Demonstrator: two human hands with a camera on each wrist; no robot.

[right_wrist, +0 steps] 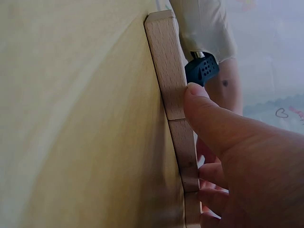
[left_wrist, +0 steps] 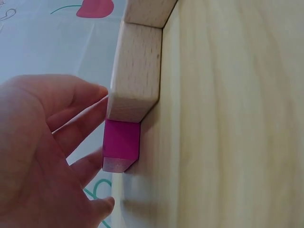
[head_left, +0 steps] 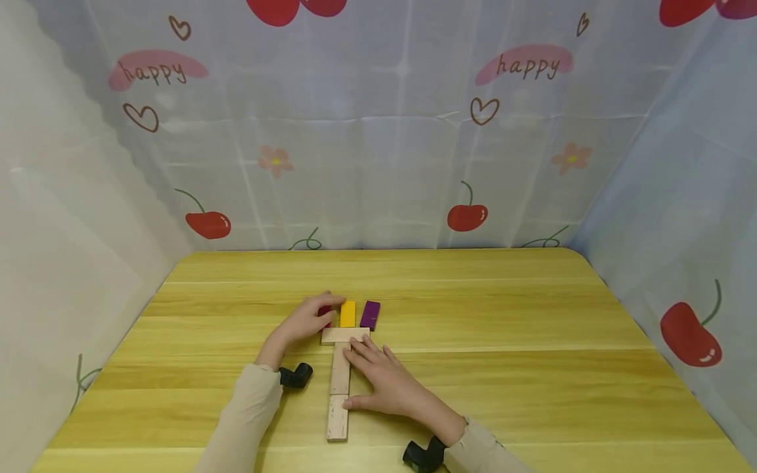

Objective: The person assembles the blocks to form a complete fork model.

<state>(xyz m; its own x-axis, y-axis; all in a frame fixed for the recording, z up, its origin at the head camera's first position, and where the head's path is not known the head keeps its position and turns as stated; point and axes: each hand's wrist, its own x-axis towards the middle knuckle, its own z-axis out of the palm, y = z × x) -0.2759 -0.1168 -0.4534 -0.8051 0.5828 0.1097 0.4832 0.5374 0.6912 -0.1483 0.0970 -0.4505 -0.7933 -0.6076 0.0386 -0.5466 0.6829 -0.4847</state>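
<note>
My left hand (head_left: pixel 306 319) reaches over a magenta block (left_wrist: pixel 121 138) with loosely bent fingers. Its index fingertip is by the top of a yellow block (head_left: pixel 347 314), and its thumb is over the magenta one; firm contact cannot be made out. A purple block (head_left: pixel 370 315) lies slightly tilted to the right. Below these three, a plain wooden block (head_left: pixel 338 336) lies crosswise. Two more plain blocks, an upper one (head_left: pixel 340 374) and a lower one (head_left: pixel 337 424), run end to end toward me. My right hand (head_left: pixel 387 384) touches the plain blocks with extended fingers, its thumb on the lower one.
A yellow wood-grain table (head_left: pixel 508 355) bears the blocks. White curtains (head_left: pixel 367 144) with cherry prints stand behind and at both sides. A black wrist device sits on each arm, the left one (head_left: pixel 298 375) close to the plain blocks.
</note>
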